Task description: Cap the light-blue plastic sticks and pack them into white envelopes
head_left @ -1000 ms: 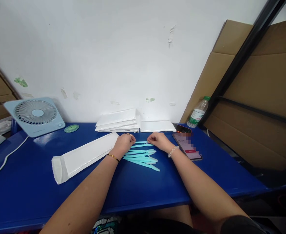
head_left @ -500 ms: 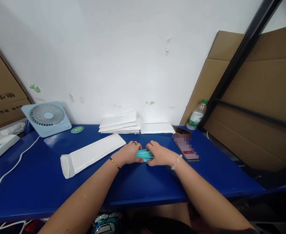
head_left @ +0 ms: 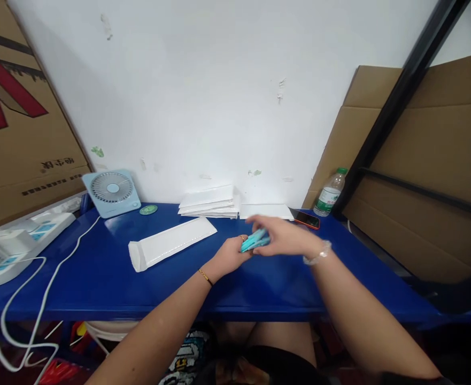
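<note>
A small stack of thin teal pieces (head_left: 251,241) is raised a little above the blue table between my two hands. My left hand (head_left: 232,255) is closed on its left end, with the thumb along the near side. Around the right end curves my right hand (head_left: 287,237), slightly blurred. Its thumb is below the pieces and its forefinger is lifted above them. At that end the pieces look fanned apart. To the left, a white padded envelope (head_left: 175,241) lies slanted on the table, its flap end toward me.
Further back are a pile of white envelopes (head_left: 209,202), a single envelope (head_left: 265,212), a phone (head_left: 308,220) and a plastic bottle (head_left: 330,193). On the left stand a light-blue fan (head_left: 113,195), a green disc (head_left: 148,210) and a power strip (head_left: 45,235) with trailing cables.
My head view has turned left. The teal stack has tilted and lifted, its right end higher. My right hand has risen over it and now hides most of the near phone.
</note>
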A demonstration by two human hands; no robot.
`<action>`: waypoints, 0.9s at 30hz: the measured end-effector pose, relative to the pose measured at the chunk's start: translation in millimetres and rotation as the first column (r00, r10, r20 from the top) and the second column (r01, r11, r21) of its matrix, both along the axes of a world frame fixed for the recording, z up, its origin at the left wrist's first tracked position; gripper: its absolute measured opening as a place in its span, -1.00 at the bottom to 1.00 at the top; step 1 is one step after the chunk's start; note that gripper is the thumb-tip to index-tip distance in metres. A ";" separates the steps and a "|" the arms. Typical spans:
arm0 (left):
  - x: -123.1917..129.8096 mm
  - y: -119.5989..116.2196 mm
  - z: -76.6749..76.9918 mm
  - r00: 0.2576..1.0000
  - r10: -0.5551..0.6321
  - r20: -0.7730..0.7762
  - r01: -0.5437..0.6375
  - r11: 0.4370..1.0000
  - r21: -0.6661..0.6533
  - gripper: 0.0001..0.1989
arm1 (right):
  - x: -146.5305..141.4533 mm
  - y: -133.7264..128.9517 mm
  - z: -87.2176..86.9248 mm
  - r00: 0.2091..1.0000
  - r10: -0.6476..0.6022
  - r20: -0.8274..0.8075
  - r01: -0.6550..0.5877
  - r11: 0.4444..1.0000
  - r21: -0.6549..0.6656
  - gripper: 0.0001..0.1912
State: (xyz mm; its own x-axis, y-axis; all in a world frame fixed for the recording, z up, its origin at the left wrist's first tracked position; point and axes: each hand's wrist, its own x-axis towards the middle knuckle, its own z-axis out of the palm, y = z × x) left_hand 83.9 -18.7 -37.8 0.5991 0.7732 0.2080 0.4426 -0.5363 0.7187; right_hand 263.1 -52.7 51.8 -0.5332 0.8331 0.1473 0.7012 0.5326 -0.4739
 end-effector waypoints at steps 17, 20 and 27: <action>-95.8 68.1 22.1 0.784 0.563 -0.260 -0.528 0.826 0.198 -0.36 | -6.5 1.5 -71.9 0.296 -0.350 -0.889 0.103 0.937 -0.334 -0.70; -138.6 93.5 20.8 0.580 0.664 -0.471 -0.668 0.719 0.191 -0.29 | -5.7 3.3 -83.6 0.337 -0.382 -0.860 0.090 0.923 -0.375 -0.66; -152.7 75.1 29.9 0.884 0.382 -0.268 -0.465 0.770 -0.437 -0.56 | -10.8 3.2 -75.0 0.305 -0.369 -0.878 0.060 0.927 -0.369 -0.68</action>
State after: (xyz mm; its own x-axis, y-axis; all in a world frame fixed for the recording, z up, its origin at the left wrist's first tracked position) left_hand -68.9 56.4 -7.9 0.1784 0.9304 -0.3201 0.6691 0.1238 0.7328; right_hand 252.3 -49.5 -23.3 0.0272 0.9783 0.2054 -0.2045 0.2066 -0.9568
